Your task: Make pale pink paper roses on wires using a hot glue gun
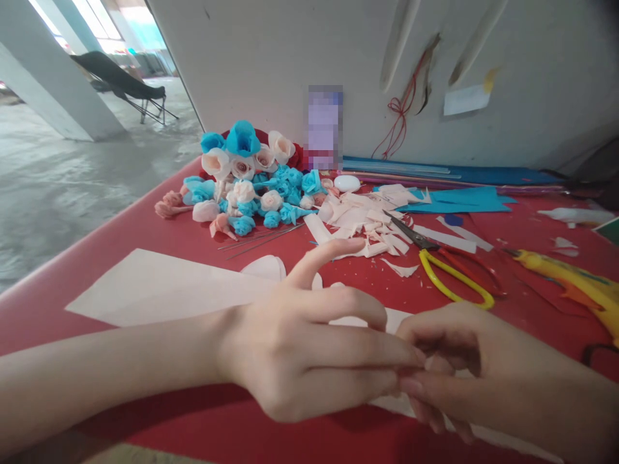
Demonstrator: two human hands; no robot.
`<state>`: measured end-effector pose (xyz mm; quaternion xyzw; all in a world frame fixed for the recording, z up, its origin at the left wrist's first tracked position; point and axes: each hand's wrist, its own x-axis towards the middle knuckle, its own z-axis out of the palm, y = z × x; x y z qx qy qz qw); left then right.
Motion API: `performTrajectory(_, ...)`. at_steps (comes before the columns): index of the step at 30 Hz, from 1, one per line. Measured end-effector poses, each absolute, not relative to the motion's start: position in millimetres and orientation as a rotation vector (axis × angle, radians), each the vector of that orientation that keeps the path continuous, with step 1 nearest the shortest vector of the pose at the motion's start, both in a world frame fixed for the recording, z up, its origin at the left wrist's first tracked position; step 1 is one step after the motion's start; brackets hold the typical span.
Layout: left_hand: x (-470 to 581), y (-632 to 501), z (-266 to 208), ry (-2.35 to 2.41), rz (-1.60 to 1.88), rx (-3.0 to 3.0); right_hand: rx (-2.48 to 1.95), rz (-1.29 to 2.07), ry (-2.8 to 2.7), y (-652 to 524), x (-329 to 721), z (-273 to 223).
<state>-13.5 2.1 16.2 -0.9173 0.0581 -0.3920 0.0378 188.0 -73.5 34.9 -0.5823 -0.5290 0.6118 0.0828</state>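
My left hand (pixel 290 354) reaches in from the left over the table, its index finger raised and the other fingers stretched towards my right hand (pixel 483 367). The fingertips of both hands meet, closed together; what they pinch, if anything, is hidden. Pale paper (pixel 394 403) shows under and behind the fingers. Left of them lies a large pale paper sheet (pixel 159 287), with rounded paper petals (pixel 264 267) beside it. Beyond the right hand rest scissors (pixel 447 277) with yellow and red handles, blades apart.
Blue, white and pink paper flowers (pixel 256 187) are heaped at the back left, near thin wires (pixel 264 240). Pale paper scraps (pixel 360 219) and blue paper (pixel 454 200) lie behind the scissors. A yellow glue gun (pixel 570 274) is at right. A white panel (pixel 271 58) stands behind the red table (pixel 159 412).
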Motion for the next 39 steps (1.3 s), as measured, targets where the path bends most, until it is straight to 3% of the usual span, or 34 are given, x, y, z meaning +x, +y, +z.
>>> performTrajectory(5,-13,-1,18,0.194,-1.208,-2.829,-1.549,2.062,-1.435,-70,185,42)
performTrajectory(13,-13,-1,24,0.153,-1.078,-3.014,-1.548,2.005,-1.478,-72,190,35)
performTrajectory(22,-11,-1,22,0.153,-1.102,-2.953,-1.251,2.177,-1.370,-66,188,29)
performTrajectory(31,-5,-1,27,-0.315,-1.287,-3.065,-1.407,1.971,-1.406,-64,192,46)
performTrajectory(35,-2,-5,34,-0.846,-1.088,-3.497,-1.685,1.717,-1.464,-68,193,57)
performTrajectory(39,-4,-10,37,-1.231,-0.539,-4.083,-1.664,1.685,-1.596,-66,197,49)
